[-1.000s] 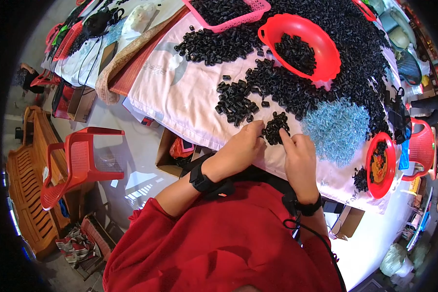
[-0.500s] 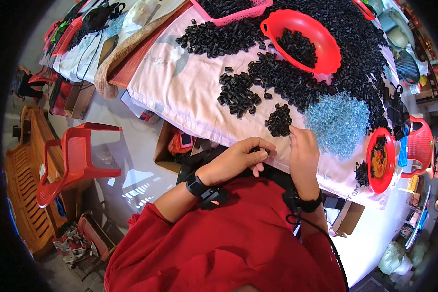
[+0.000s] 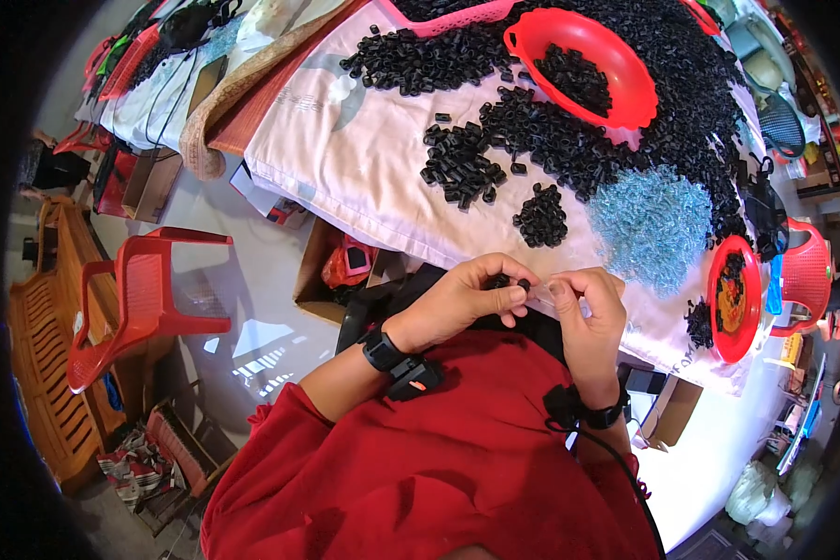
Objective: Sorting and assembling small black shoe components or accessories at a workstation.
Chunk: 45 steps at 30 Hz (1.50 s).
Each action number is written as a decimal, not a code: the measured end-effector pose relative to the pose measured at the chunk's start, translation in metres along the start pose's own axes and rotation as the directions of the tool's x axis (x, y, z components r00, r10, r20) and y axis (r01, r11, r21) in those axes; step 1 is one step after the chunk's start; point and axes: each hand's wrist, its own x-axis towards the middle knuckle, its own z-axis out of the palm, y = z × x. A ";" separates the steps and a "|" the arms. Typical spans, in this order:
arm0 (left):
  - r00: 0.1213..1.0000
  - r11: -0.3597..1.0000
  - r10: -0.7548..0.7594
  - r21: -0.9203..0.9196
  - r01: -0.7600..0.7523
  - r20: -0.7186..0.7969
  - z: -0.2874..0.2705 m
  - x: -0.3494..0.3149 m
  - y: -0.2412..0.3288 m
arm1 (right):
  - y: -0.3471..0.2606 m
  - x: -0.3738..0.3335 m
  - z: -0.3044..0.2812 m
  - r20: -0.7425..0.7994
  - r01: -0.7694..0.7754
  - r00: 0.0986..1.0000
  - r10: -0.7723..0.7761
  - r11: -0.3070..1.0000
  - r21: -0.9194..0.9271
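Note:
My left hand (image 3: 453, 306) is closed around a few small black plastic pieces (image 3: 523, 284), one of which shows at its fingertips. Close beside it, my right hand (image 3: 595, 322) pinches a small clear piece (image 3: 544, 292) between thumb and forefinger, right by that black piece. The fingers partly hide both. Just beyond my hands on the cloth-covered table lies a small heap of black pieces (image 3: 541, 217). A mound of clear bluish pieces (image 3: 651, 229) lies to its right, and another cluster of black pieces (image 3: 461, 168) to its left.
A red oval basin (image 3: 637, 77) stands among a broad spread of black pieces, near a pink basket (image 3: 457, 21). At the right table edge sits a red dish (image 3: 751, 313) with black and orange contents. Red chairs (image 3: 149, 308) and a wooden bench (image 3: 51, 345) stand left.
My right hand has moved back from beside the small black heap to my left hand, bringing a clear piece. A black piece now shows at my left fingertips.

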 end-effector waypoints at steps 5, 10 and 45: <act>0.995 0.990 -0.098 -0.103 0.099 0.012 -0.001 0.002 0.003 | 0.005 -0.005 0.006 -0.058 0.014 0.998 -0.016 0.999 -0.044; 0.980 0.959 -0.200 -0.208 0.194 -0.006 0.002 0.000 0.006 | 0.003 -0.007 0.004 -0.037 0.041 0.998 -0.044 0.995 -0.087; 0.996 0.987 -0.084 -0.138 0.077 -0.042 -0.003 0.004 -0.011 | 0.006 0.000 0.002 0.016 0.116 0.993 -0.116 0.992 -0.056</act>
